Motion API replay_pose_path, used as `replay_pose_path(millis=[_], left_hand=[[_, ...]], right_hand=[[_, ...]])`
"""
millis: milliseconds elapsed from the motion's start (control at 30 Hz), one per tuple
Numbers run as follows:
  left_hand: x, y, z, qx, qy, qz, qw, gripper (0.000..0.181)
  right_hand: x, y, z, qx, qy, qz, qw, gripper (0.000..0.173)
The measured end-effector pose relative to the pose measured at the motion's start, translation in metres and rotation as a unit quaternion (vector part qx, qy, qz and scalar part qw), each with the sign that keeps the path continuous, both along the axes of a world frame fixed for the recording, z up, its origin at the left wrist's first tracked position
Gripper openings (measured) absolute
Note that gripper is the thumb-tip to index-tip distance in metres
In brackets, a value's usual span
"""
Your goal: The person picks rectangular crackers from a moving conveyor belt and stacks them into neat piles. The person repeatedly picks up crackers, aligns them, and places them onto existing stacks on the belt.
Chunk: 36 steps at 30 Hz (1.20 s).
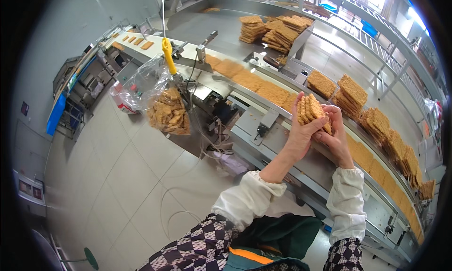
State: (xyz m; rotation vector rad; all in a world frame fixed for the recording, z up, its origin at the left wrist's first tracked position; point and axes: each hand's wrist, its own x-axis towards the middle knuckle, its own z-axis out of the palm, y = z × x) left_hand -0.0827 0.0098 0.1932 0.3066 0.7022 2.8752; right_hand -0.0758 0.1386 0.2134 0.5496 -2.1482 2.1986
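Both my hands hold one small stack of golden-brown crispy grain squares (310,110) above a conveyor. My left hand (299,138) grips its near left side, thumb across the lower edge. Around its right side curl the fingers of my right hand (337,136). Below runs the conveyor belt, bearing a line of flat squares (374,168) that passes under my hands. Stacked squares (376,124) lean in a row along the ledge beyond the belt. Nearer my hands, two more piles, one of them an upright block (321,84), sit on that ledge.
A steel tray table (208,21) at the back carries heaped squares (282,32). Left of the belt hang a clear bag of broken pieces (169,112) and a yellow-handled tool (168,55). A metal plate with a black knob (261,130) lies beside the belt. Hoses (201,129) trail to the floor.
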Motion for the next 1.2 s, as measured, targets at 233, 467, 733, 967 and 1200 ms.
replay_pose_path(millis=[233, 467, 733, 967, 1200], left_hand=[[0.0000, 0.0037, -0.0038, -0.002, 0.003, 0.018, 1.000, 0.088], [0.0019, 0.0042, -0.0038, 0.001, 0.017, 0.017, 1.000, 0.092], [0.0015, 0.0038, -0.0046, -0.007, 0.043, 0.006, 0.999, 0.095], [0.0028, 0.0044, -0.0040, -0.022, 0.053, 0.019, 0.998, 0.090], [0.0029, 0.0024, -0.0023, -0.002, 0.045, -0.006, 0.999, 0.096]], right_hand=[[0.0052, -0.0038, 0.0036, 0.051, 0.028, 0.001, 0.998, 0.059], [0.0052, -0.0054, 0.0034, 0.094, 0.053, -0.030, 0.994, 0.059], [0.0029, -0.0018, -0.0006, 0.097, 0.071, -0.032, 0.992, 0.055], [0.0042, -0.0010, -0.0009, 0.060, 0.043, -0.007, 0.997, 0.057], [0.0049, -0.0013, 0.0038, 0.081, 0.052, -0.010, 0.995, 0.057]])
